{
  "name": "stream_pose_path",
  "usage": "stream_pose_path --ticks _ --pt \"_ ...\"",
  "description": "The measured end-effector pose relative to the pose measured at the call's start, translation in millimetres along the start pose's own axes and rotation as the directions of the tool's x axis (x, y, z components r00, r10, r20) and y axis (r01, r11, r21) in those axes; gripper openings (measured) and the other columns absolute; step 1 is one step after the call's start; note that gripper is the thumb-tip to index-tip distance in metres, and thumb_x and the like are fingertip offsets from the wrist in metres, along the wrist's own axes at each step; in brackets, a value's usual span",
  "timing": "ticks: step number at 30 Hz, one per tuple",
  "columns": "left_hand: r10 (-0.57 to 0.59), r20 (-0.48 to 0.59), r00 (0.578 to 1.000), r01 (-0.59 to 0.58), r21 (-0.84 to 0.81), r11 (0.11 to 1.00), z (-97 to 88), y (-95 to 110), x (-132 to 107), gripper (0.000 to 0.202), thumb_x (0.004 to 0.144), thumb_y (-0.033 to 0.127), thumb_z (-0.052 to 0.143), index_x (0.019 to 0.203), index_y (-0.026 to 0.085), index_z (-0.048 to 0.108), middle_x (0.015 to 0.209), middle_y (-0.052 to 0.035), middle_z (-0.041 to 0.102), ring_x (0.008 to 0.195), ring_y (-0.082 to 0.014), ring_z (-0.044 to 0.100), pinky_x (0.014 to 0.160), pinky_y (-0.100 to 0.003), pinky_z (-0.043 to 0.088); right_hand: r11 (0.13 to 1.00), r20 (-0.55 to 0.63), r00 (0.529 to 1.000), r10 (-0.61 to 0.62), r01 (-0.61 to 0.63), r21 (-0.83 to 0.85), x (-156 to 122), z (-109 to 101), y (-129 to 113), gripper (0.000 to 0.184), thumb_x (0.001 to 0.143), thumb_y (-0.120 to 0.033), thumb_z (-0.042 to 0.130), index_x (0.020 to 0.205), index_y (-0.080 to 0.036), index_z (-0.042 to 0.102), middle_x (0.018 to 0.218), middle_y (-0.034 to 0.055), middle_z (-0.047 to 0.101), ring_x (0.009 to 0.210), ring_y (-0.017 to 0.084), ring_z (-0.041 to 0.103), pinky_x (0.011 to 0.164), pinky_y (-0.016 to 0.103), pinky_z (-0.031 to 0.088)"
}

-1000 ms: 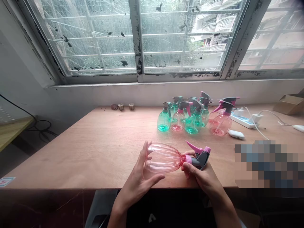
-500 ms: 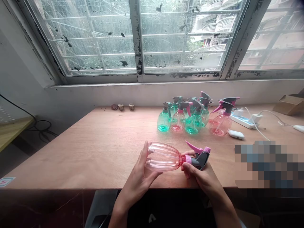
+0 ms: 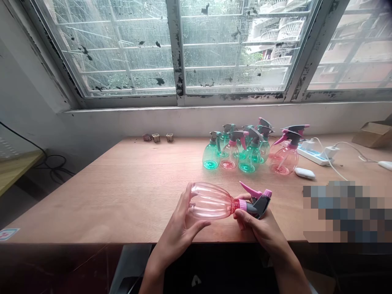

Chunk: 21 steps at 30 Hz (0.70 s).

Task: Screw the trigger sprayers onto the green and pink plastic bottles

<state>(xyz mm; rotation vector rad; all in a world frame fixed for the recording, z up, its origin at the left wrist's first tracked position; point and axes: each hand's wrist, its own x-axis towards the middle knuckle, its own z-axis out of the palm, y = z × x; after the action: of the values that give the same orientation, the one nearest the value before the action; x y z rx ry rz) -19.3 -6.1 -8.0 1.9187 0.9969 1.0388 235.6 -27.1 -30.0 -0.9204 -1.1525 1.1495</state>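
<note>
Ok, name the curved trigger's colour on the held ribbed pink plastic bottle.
The trigger is pink, clearest in the head view.

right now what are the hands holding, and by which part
Pink bottle: right hand grips it at the collar; left hand is cupped at its base.

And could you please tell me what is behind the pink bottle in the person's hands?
Behind the pink bottle, green and pink spray bottles stand farther back on the desk, before the wall. Those in front partly cover others, hiding the exact count.
</note>
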Motion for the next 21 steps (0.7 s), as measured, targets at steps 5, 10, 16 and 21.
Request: stream_pose_path --ticks 5,10,16,21 --pt "0.015 0.003 1.000 -0.015 0.030 0.999 1.7 -2.2 -0.9 0.092 0.102 0.038 0.068 0.168 0.047 0.004 0.173 -0.0051 0.031 0.152 -0.0325 0.045 0.125 -0.055 0.038 1.000 -0.012 1.000 0.007 -0.007 -0.015 -0.5 0.1 -0.5 0.035 0.089 -0.044 0.084 0.109 -0.020 0.067 0.060 -0.0028 0.066 0.052 0.017 0.057 0.055 0.030 0.044" --pt "-0.045 0.031 0.999 0.046 -0.038 0.998 -0.3 3.9 -0.9 0.100 0.098 0.047 0.073 0.170 0.038 0.004 0.175 -0.0098 0.027 0.154 -0.0356 0.040 0.127 -0.054 0.037 1.000 0.007 1.000 0.007 -0.007 -0.020 -0.7 -0.7 -0.2 0.034 0.089 -0.042 0.085 0.109 -0.021 0.068 0.062 -0.0032 0.066 0.052 0.016 0.058 0.056 0.030 0.046" --pt "-0.029 0.019 0.999 0.030 -0.038 0.999 -1.8 1.2 0.9 0.087 0.099 0.047 0.071 0.169 0.037 0.020 0.173 -0.0084 0.032 0.152 -0.0375 0.043 0.124 -0.053 0.042 1.000 -0.001 1.000 0.010 -0.010 -0.029 -0.1 -0.1 -0.3 0.035 0.089 -0.044 0.084 0.108 -0.020 0.068 0.060 -0.0031 0.065 0.052 0.017 0.057 0.056 0.030 0.046" --pt "0.022 -0.004 1.000 -0.022 -0.001 1.000 1.2 -3.2 0.1 0.078 0.107 0.036 0.059 0.167 0.048 0.011 0.174 -0.0012 0.032 0.157 -0.0302 0.036 0.126 -0.050 0.039 1.000 -0.054 0.998 0.016 -0.015 0.025 0.4 1.2 1.8 0.041 0.085 -0.047 0.086 0.108 -0.020 0.064 0.066 0.0002 0.070 0.053 0.017 0.059 0.052 0.030 0.044"
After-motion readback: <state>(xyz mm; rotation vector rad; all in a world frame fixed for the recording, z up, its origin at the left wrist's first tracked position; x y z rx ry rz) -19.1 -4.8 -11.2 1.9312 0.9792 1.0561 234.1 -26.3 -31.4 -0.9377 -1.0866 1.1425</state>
